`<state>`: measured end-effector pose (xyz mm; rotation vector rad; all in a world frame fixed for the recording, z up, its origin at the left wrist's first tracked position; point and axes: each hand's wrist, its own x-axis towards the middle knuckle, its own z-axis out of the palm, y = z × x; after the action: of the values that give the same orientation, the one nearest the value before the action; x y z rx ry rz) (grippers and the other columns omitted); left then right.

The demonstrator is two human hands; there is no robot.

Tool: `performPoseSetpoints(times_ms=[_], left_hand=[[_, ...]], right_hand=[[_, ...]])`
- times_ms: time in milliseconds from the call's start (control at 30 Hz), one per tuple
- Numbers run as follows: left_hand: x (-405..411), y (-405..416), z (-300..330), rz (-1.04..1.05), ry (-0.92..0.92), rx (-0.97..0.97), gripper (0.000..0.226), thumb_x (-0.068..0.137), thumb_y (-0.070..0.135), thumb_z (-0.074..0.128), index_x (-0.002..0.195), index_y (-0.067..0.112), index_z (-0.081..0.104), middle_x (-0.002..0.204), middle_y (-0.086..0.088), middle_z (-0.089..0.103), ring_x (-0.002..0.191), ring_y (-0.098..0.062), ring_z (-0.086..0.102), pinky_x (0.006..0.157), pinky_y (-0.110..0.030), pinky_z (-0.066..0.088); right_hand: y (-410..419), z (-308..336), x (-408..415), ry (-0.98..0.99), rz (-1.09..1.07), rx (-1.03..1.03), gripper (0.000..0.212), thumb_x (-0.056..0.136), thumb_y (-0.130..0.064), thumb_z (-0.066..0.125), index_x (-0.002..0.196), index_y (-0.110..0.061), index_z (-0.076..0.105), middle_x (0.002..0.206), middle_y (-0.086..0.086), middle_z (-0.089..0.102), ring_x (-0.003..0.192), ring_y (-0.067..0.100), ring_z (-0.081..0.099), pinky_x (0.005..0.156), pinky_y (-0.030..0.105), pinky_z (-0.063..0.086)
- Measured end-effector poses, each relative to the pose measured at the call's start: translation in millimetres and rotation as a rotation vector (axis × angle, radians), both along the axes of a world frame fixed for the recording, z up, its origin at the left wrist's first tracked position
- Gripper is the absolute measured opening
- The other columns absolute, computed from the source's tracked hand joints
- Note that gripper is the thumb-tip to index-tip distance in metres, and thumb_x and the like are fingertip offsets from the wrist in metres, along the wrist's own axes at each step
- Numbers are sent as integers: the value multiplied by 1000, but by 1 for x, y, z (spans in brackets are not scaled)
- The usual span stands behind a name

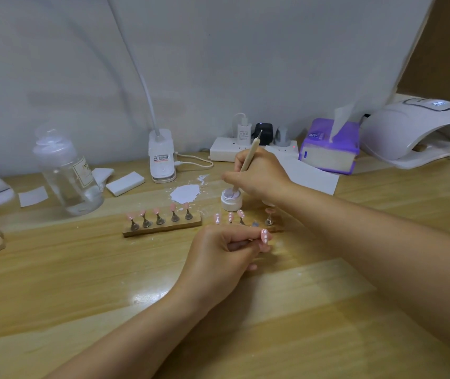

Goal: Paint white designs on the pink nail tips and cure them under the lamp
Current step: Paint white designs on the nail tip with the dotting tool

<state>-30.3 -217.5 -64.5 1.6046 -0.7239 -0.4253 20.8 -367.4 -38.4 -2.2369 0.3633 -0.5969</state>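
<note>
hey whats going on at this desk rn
A person is decorating pink nail tips. The right hand holds a dotting stick with its end dipped in a small white pot of paint. The left hand pinches one nail tip that already has white dots. More tips wait on a wooden stand; the curing lamp sits at the far right.

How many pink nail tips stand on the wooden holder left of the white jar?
5. They stand in one row on the wooden holder: nail tips at and. None looks hidden.
</note>
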Motion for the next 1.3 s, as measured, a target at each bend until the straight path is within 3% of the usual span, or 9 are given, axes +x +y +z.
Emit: performPoseSetpoints(times_ms=[167,333,467,567,667,767,1000,1133,1300], left_hand=[[0,1,0,-3,9,5,30,83,2,63,73,28,73,74,6,73,78,1,68,54,-11,48],[0,1,1,-6,-3,-5,32,82,0,63,71,28,74,74,8,73,76,3,67,54,-11,48],[0,1,1,-7,-18,1,36,82,0,64,66,32,73,71,12,72,76,3,67,54,-11,49],[0,0,2,-8,-32,6,37,82,3,64,65,34,74,74,8,72,76,3,66,56,-12,50],[0,0,2,-11,-32,11,37,81,2,64,65,34,74,75,6,72,75,1,65,56,-11,49],[1,1,1,-23,-41,16,34,82,3,64,68,32,75,75,6,73,77,0,66,56,-11,50],[1,1,2,-54,-79,39,44,84,-1,60,73,40,74,74,12,72,74,5,63,59,-11,50],[2,1,0,-50,-87,41,37,84,-2,60,76,31,75,79,4,73,76,1,64,59,-12,50],[2,0,0,-61,-98,44,44,85,-1,60,75,40,73,79,7,72,76,3,64,59,-11,50]], right_hand=[[5,11,-18,-254,-31,200,43,80,-28,69,49,-19,41,36,-13,46,44,-3,47,48,14,35],[16,13,-65,-418,43,484,33,87,-34,60,61,-15,57,44,-7,59,42,0,54,43,11,40],[22,-1,-95,-451,49,636,30,68,-41,68,50,-19,58,45,-5,57,44,4,53,48,15,43],[22,-12,-103,-447,17,649,34,56,-45,70,41,-22,50,39,-9,47,45,4,50,60,24,47],[21,-19,-104,-449,-2,579,44,69,-30,72,39,-22,41,35,-12,39,40,1,44,52,17,42],[23,-22,-103,-452,13,546,45,79,-20,69,44,-22,41,35,-9,38,40,6,45,56,33,50],[25,-24,-105,-438,119,521,45,84,-5,62,47,-10,37,32,-5,42,32,3,41,44,13,41],[25,-23,-106,-397,141,537,36,78,8,55,48,-2,36,31,-3,40,29,2,41,38,9,34],[27,-22,-106,-376,154,546,31,74,11,52,48,6,36,32,1,41,31,4,42,39,10,36]])
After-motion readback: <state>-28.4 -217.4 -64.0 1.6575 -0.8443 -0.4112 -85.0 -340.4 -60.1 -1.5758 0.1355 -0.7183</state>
